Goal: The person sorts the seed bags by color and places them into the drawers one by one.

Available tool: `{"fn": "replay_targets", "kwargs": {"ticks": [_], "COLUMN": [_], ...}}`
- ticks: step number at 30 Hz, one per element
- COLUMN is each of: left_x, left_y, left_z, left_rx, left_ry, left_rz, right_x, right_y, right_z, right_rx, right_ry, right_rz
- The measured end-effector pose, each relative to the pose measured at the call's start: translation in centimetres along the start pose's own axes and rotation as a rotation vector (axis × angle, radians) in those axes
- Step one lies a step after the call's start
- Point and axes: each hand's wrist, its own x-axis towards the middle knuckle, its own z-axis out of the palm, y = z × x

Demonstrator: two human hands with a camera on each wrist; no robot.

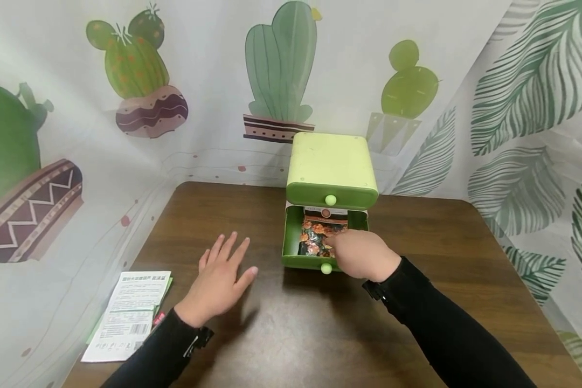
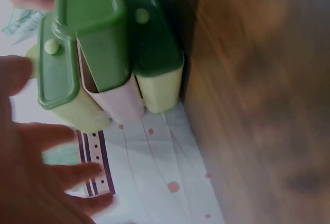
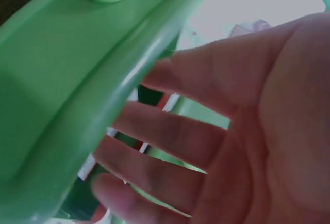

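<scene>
A small drawer cabinet (image 1: 332, 161), pale yellow-green with green fronts, stands at the back of the table. Its middle drawer (image 1: 292, 237) is pulled out. Inside lies a flat packet (image 1: 314, 237) printed with orange flowers. My right hand (image 1: 364, 254) reaches over the drawer's front edge, fingertips at the packet. In the right wrist view the fingers (image 3: 160, 175) are extended and apart, dipping behind the green front; whether they touch the packet is unclear. My left hand (image 1: 218, 288) hovers over the table left of the cabinet, fingers spread, holding nothing.
White printed packs (image 1: 131, 312), with green edges showing beneath, lie at the table's left edge. A small red item (image 1: 158, 318) shows beside them. Behind the brown table (image 1: 223, 210) hangs a cactus-print cloth (image 1: 208, 70). The bottom drawer (image 2: 154, 43) is closed.
</scene>
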Motion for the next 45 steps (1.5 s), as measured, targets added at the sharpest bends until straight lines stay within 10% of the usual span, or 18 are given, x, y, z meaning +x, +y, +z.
{"fn": "replay_targets", "kwargs": {"ticks": [12,20,29,45], "left_x": [9.2,13.3,16.5,19.5], "left_y": [-0.2,1.8,2.3,1.2], "left_z": [-3.4,-3.9,-2.7,0.3], "left_rx": [-0.229,-0.311,-0.319,-0.317], "left_ry": [0.533,0.706,0.634,0.218], "left_rz": [0.593,0.778,0.765,0.537], "right_x": [-2.6,-3.4,-3.7,-3.1], "right_y": [-2.1,-3.2,-4.1,-4.1], "right_z": [2.4,5.6,8.8,10.9], "right_rx": [-0.018,0.123,0.159,0.081], "right_ry": [0.611,0.874,0.812,0.667], "right_rz": [-0.046,-0.072,-0.02,0.128]}}
